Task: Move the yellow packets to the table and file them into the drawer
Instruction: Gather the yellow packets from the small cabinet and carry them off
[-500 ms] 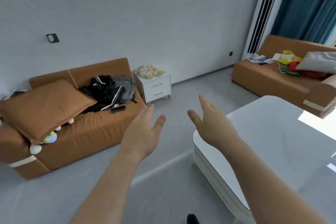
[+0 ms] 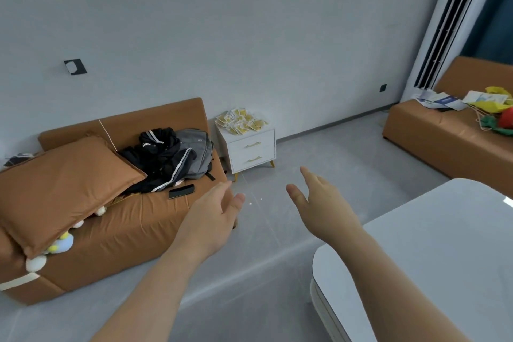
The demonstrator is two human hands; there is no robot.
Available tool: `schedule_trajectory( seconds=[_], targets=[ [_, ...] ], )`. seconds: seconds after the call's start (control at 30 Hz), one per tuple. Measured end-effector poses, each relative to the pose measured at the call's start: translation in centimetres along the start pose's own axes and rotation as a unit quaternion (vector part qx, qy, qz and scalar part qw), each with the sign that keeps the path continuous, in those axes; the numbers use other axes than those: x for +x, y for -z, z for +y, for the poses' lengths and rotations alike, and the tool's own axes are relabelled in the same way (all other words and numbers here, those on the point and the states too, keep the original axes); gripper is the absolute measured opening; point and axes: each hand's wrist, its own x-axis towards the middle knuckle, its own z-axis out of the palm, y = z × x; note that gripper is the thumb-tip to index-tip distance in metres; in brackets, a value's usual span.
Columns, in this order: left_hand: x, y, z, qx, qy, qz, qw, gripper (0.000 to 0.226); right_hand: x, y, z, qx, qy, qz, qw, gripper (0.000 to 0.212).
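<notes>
Two bare hands raised over a grey floor, nothing held

Brown sofa (image 2: 116, 219) at left; white table (image 2: 444, 244) at lower right; white nightstand (image 2: 251, 148) with both drawers closed beside the sofa; left hand (image 2: 213, 219) and right hand (image 2: 323, 209) spread, empty; yellow packets (image 2: 241, 121) heaped on the nightstand.

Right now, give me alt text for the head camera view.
Two empty open hands, left hand and right hand, reach toward yellow packets piled on a white nightstand beside a brown sofa; a white table sits at right.
</notes>
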Motion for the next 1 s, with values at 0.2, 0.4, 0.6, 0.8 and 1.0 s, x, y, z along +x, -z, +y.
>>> schedule_trajectory(
  seconds=[0.2,0.4,0.6,0.8,1.0],
  targets=[
    [11.2,-0.5,-0.4,-0.018,0.015,0.006,1.0,0.06,11.9,-1.0,0.0,-0.006,0.004,-0.022,1.0,0.064],
    [25.2,-1.5,-4.1,-0.034,0.026,-0.001,0.999,0.056,25.5,-4.1,0.0,-0.01,-0.004,-0.032,0.999,0.062],
    [42.2,-1.4,-7.9,-0.066,0.032,-0.035,0.997,0.053,40.7,-6.6,-1.8,-0.023,-0.031,-0.04,0.998,0.062],
    [57.6,-1.6,-10.1,-0.066,0.034,-0.075,0.994,0.05,53.7,-7.8,-2.9,-0.026,-0.056,-0.045,0.997,0.059],
    [70.5,-4.6,-12.3,-0.074,0.049,-0.117,0.989,0.047,66.5,-9.5,-0.4,-0.032,-0.083,-0.064,0.994,0.058]
  ],
)
